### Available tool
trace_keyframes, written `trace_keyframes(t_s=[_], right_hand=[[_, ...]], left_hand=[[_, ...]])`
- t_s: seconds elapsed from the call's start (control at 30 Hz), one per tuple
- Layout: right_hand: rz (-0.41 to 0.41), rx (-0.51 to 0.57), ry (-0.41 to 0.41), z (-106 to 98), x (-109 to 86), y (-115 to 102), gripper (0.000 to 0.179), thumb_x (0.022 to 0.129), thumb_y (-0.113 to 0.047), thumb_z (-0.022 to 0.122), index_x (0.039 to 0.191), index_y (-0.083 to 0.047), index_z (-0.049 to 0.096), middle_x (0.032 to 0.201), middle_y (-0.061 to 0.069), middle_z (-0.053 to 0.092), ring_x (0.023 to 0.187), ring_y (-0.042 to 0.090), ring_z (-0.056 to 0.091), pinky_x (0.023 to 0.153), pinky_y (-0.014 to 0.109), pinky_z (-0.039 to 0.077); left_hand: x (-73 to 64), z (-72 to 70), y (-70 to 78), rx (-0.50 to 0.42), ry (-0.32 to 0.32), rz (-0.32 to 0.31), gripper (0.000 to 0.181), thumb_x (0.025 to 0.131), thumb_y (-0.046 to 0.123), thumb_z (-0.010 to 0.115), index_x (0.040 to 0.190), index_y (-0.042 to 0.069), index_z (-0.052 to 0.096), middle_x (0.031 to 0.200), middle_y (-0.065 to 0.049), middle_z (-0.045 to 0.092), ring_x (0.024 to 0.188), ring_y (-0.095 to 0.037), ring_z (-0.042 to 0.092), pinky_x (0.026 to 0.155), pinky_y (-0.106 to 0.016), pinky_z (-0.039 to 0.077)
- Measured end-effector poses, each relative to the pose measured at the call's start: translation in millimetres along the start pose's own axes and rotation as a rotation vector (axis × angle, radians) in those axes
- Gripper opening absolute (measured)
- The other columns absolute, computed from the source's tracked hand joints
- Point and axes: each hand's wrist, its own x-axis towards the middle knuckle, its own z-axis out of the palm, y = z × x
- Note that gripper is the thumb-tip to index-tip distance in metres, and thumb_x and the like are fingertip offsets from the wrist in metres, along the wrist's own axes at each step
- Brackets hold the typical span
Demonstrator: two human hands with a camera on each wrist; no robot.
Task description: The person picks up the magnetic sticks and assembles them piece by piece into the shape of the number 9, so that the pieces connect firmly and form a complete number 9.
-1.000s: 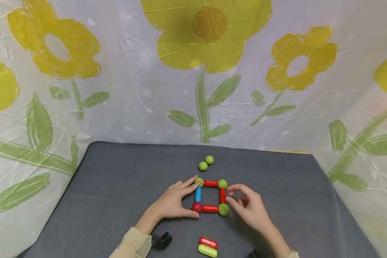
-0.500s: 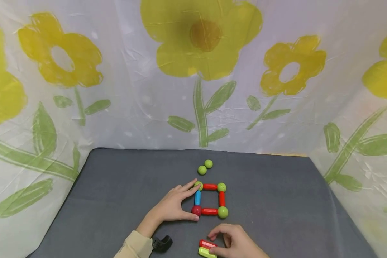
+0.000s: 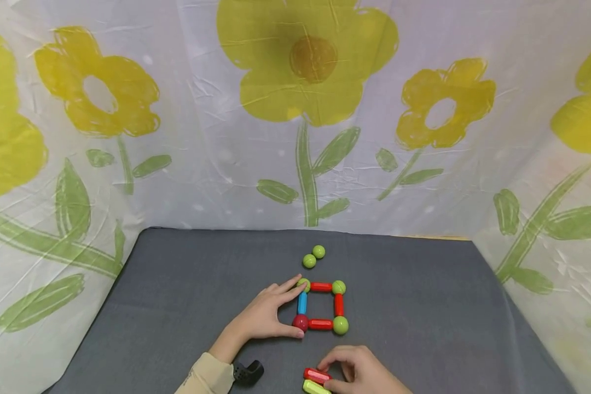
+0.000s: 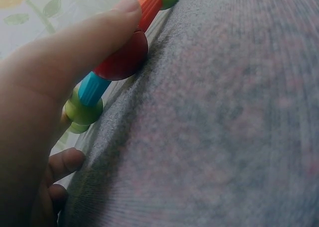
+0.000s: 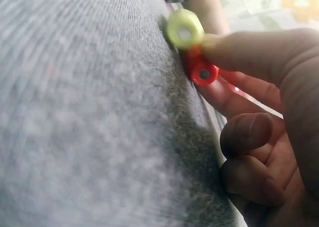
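Observation:
A square of magnetic rods and balls lies on the dark cloth, its sides made of a blue rod [image 3: 302, 302] and three red rods [image 3: 320, 324]. Its corners are a dark red ball [image 3: 300, 322] and three green balls [image 3: 341, 325]. My left hand [image 3: 262, 313] holds the square's left side, thumb against the dark red ball and fingers at the far green ball. Nearer the front, my right hand [image 3: 357, 369] pinches a loose red rod [image 5: 203, 73] between thumb and index finger. A yellow-green rod [image 5: 184, 30] lies against it, a metal disc showing in its end.
Two loose green balls [image 3: 309, 261] sit behind the square. A black strap piece [image 3: 248, 373] is at the left wrist. Behind the cloth-covered table [image 3: 202, 262] hangs a flowered curtain [image 3: 216, 164].
My right hand has left the square's right side and come down to the loose rods, where it now pinches the red one. The left hand stays at the square.

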Motion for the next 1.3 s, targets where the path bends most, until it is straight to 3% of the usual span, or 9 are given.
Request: trace_keyframes(t_s=[0.17,0.43,0.63,0.8,0.97,1.3], right_hand=[[-0.039,-0.032,-0.011,0,0.8,0,0.021,0.097,-0.021,0.080,0.117,-0.021,0.078,0.097,-0.014,0.068,0.053,-0.006,0.042,0.048,0.015,0.036],[-0.020,-0.042,0.004,1,1.1,0,0.019,0.097,-0.023,0.081,0.116,-0.023,0.080,0.099,-0.013,0.069,0.054,-0.005,0.044,0.049,0.015,0.037],[-0.131,-0.043,-0.074,-4,1.4,4,0.026,0.099,-0.015,0.077,0.125,-0.019,0.077,0.110,-0.009,0.071,0.059,-0.010,0.045,0.052,0.013,0.043],[-0.201,-0.042,-0.117,-4,0.9,6,0.023,0.101,-0.009,0.074,0.122,-0.017,0.077,0.113,-0.002,0.071,0.064,-0.012,0.047,0.054,0.014,0.048],[-0.195,-0.048,-0.123,-3,0.0,4,0.021,0.102,-0.014,0.073,0.122,-0.018,0.077,0.113,-0.005,0.071,0.063,-0.012,0.047,0.054,0.014,0.048],[-0.165,-0.128,-0.146,-3,8.3,-6,0.029,0.100,-0.028,0.077,0.129,-0.024,0.073,0.124,-0.007,0.064,0.064,-0.010,0.046,0.059,0.015,0.049]], left_hand=[[0.0,0.0,0.2,0.006,0.005,0.006,0.104,0.081,0.071,0.081,0.166,0.037,0.034,0.176,0.005,0.024,0.150,-0.047,0.039,0.118,-0.072,0.030],[-0.4,-1.1,0.7,-0.002,0.004,0.008,0.103,0.082,0.071,0.081,0.167,0.036,0.034,0.176,0.006,0.023,0.149,-0.042,0.041,0.118,-0.070,0.031],[-0.3,-1.1,0.3,0.008,0.008,0.006,0.103,0.081,0.072,0.080,0.167,0.036,0.035,0.176,0.006,0.024,0.148,-0.042,0.042,0.116,-0.071,0.033],[-0.5,-0.5,0.4,0.012,0.009,0.011,0.103,0.082,0.071,0.081,0.167,0.035,0.035,0.176,0.006,0.024,0.142,-0.035,0.047,0.114,-0.068,0.037],[-1.0,-0.1,0.7,0.012,0.008,0.008,0.103,0.081,0.071,0.081,0.167,0.036,0.034,0.176,0.007,0.024,0.136,-0.028,0.049,0.113,-0.064,0.039],[-2.4,-1.6,1.6,-0.009,0.012,0.001,0.102,0.081,0.070,0.082,0.166,0.037,0.035,0.176,0.007,0.025,0.143,-0.032,0.045,0.115,-0.066,0.037]])
